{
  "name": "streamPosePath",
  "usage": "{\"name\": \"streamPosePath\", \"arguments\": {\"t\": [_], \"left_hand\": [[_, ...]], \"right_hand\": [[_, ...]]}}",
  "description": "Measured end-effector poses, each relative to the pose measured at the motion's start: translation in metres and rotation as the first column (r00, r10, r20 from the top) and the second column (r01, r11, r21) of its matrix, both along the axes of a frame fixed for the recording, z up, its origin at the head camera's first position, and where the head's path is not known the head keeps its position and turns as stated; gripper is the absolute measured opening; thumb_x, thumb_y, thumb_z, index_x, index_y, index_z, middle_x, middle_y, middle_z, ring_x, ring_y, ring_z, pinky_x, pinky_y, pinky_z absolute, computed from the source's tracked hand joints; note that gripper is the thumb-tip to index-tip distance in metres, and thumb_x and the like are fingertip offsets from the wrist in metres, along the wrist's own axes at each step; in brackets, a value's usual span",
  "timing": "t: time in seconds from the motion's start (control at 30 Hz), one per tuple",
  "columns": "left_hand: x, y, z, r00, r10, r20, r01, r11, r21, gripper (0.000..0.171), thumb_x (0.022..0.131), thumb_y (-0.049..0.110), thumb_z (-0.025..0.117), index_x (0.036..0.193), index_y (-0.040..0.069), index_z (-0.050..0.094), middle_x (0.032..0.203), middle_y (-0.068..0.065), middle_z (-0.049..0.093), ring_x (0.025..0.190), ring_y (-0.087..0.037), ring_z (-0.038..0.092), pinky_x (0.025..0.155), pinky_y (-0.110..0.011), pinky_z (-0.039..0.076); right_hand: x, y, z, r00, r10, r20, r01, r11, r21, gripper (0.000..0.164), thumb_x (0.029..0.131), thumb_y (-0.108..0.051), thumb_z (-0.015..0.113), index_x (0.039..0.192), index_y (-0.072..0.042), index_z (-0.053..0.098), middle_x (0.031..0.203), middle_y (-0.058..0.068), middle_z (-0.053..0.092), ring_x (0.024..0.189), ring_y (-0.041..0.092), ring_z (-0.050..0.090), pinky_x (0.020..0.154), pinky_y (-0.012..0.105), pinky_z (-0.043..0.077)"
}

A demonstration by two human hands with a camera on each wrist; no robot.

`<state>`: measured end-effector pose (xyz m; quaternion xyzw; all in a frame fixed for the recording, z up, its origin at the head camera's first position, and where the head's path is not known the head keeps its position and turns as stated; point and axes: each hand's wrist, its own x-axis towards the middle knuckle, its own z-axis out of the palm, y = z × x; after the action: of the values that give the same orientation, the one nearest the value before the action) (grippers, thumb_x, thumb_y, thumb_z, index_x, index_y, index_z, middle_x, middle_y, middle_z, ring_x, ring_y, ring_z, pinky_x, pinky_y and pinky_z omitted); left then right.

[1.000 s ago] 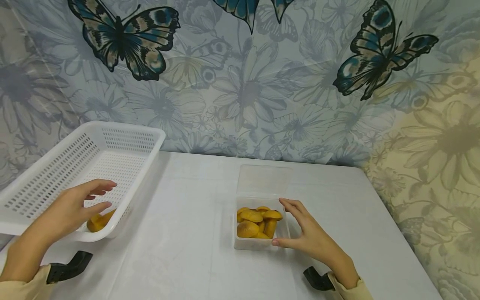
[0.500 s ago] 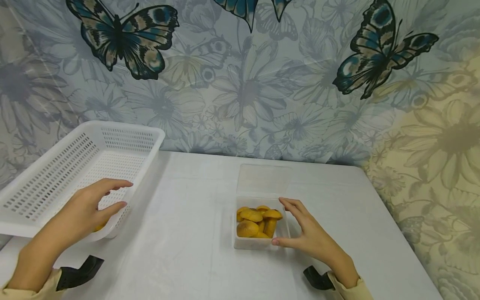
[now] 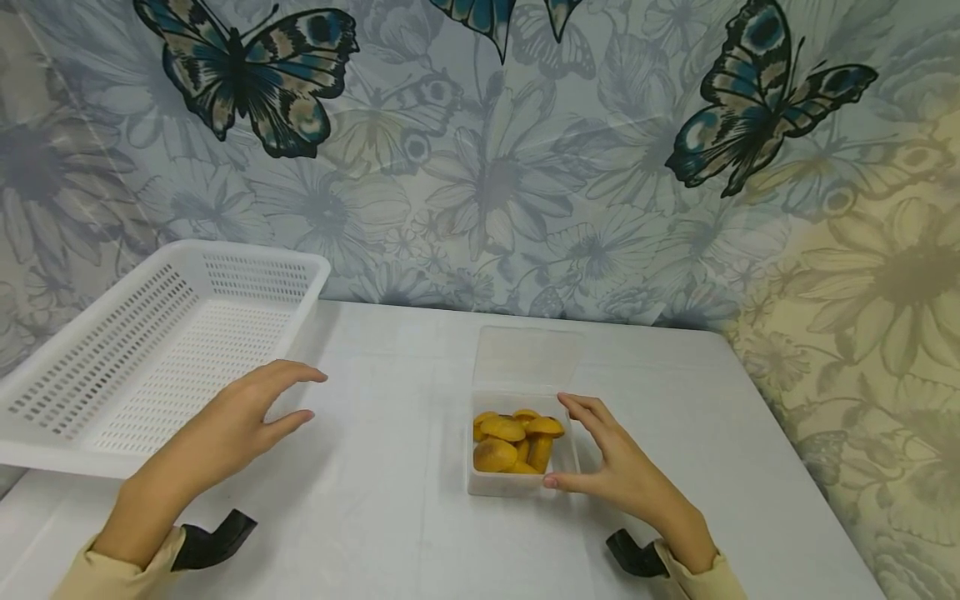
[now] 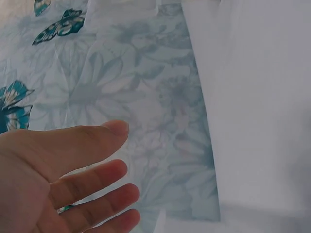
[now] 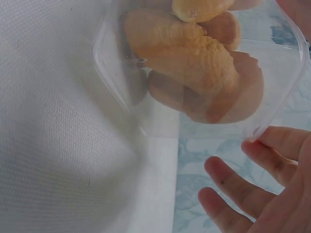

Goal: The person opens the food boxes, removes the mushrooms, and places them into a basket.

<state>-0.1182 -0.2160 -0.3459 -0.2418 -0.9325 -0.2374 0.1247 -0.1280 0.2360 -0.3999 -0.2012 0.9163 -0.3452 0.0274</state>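
My left hand (image 3: 232, 429) hovers over the table just right of the basket's near corner, thumb and fingers spread apart. In the left wrist view, nothing lies between the left hand's fingers (image 4: 99, 182). My right hand (image 3: 626, 475) holds the right side of a clear plastic box (image 3: 504, 486), thumb at the near corner and index finger at the far one. Several yellow-brown mushrooms (image 3: 504, 429) fill the box. Through its wall, the right wrist view shows mushrooms (image 5: 189, 58) up close, with a fingertip touching the box corner.
A white perforated basket (image 3: 303, 287) stands at the left; my left arm hides its near right corner. The box's clear lid (image 3: 527, 358) is folded back behind it. The white-covered table (image 3: 390, 400) meets a butterfly-and-flower patterned wall (image 3: 495, 183).
My left hand has moved right, out from above the basket to the table beside it. The mushroom seen in the basket's near corner is now hidden. My right hand keeps its place.
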Motion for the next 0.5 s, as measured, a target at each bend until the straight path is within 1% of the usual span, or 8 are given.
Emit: {"name": "streamPosePath", "arguments": {"t": [0.07,0.27,0.37,0.5], "left_hand": [[-0.001,0.007,-0.001,1.000,-0.020,0.017,0.019,1.000,0.005,0.044,0.084,0.006,0.077,0.125,0.012,0.062,0.124,-0.004,0.066,0.115,-0.026,0.063,0.091,-0.047,0.054],[-0.003,0.027,-0.004,0.997,-0.045,0.063,0.046,0.999,-0.014,0.043,0.087,0.014,0.076,0.127,0.013,0.062,0.126,-0.001,0.065,0.117,-0.023,0.062,0.096,-0.044,0.053],[-0.005,0.037,-0.006,0.994,-0.076,0.073,0.076,0.997,-0.011,0.042,0.087,0.016,0.076,0.127,0.014,0.062,0.125,0.000,0.065,0.118,-0.022,0.062,0.097,-0.042,0.053],[-0.007,0.050,-0.009,0.992,-0.100,0.077,0.101,0.995,-0.002,0.041,0.087,0.019,0.076,0.126,0.013,0.063,0.124,0.002,0.065,0.117,-0.020,0.062,0.098,-0.040,0.053]], "right_hand": [[0.000,0.000,0.000,1.000,0.002,-0.002,-0.002,1.000,0.001,0.097,0.075,-0.048,0.084,0.154,-0.024,0.034,0.148,0.007,0.041,0.133,0.032,0.047,0.100,0.067,0.043],[0.000,-0.001,0.001,1.000,-0.003,0.007,0.003,1.000,0.001,0.097,0.075,-0.047,0.084,0.154,-0.024,0.034,0.148,0.004,0.040,0.133,0.032,0.047,0.100,0.067,0.043],[0.000,-0.001,0.001,1.000,-0.011,0.013,0.011,1.000,0.008,0.097,0.075,-0.049,0.084,0.154,-0.026,0.033,0.148,0.002,0.040,0.133,0.032,0.047,0.099,0.067,0.043],[-0.001,0.000,0.000,1.000,-0.018,0.013,0.018,1.000,0.021,0.097,0.075,-0.051,0.083,0.154,-0.028,0.032,0.148,0.003,0.040,0.132,0.034,0.047,0.099,0.067,0.044]]}}
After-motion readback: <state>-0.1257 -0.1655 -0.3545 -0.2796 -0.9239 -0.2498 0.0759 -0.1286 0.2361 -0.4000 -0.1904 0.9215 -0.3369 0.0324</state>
